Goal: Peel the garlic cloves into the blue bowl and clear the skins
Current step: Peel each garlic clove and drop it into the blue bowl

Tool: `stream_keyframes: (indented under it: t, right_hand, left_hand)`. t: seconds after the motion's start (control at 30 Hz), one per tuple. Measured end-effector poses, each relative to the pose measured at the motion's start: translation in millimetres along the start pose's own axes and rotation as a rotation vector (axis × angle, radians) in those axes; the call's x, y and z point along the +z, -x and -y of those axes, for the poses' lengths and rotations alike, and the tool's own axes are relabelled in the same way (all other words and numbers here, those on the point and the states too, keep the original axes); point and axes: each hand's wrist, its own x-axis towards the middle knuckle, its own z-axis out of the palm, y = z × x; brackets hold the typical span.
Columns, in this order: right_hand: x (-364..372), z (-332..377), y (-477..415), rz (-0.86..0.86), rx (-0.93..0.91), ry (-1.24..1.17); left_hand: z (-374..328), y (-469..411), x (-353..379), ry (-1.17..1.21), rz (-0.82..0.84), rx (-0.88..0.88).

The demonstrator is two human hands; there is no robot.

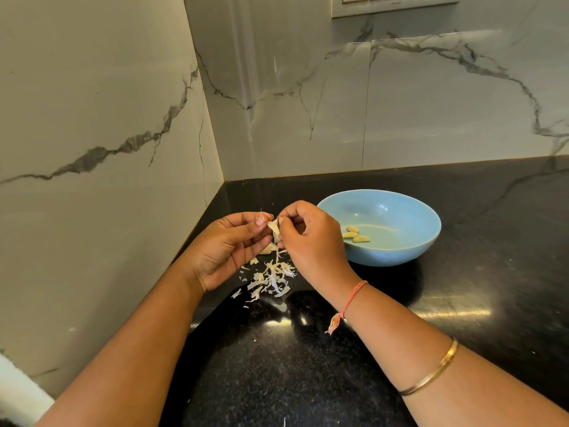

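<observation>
One clove (274, 231) pinched: left grip (228, 248), right grip (311, 241), beside blue bowl (409, 251) rim.

Glossy black speckled counter (477, 226) spreads beneath the left grip (228, 251) and right grip (311, 241). A grey-veined marble side wall (92, 118) rises left of them, a matching back wall (385, 103) beyond, a switch plate (394, 4) high above.
</observation>
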Motion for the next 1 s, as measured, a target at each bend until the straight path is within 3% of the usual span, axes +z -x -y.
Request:
stream_keyframes:
  t: [0.27, 0.53, 0.73, 1.0]
  right_hand:
    - [2.8, -1.9, 0.7, 0.001, -0.048, 0.012]
    - [1.3, -1.3, -1.2, 0.087, 0.2, -0.227]
    - [1.2, 0.0, 0.7, 0.129, 0.251, -0.302]
    - [0.6, -3.1, 0.3, 0.101, 0.092, -0.179]
  left_hand:
    - [-0.1, -1.1, -10.1, -0.002, 0.13, -0.081]
    - [2.5, -4.6, 1.1, 0.066, -0.157, 0.064]
    - [5.3, -2.8, 5.0, 0.007, -0.141, 0.083]
    - [4.5, -4.3, 0.9, 0.048, -0.117, 0.0]
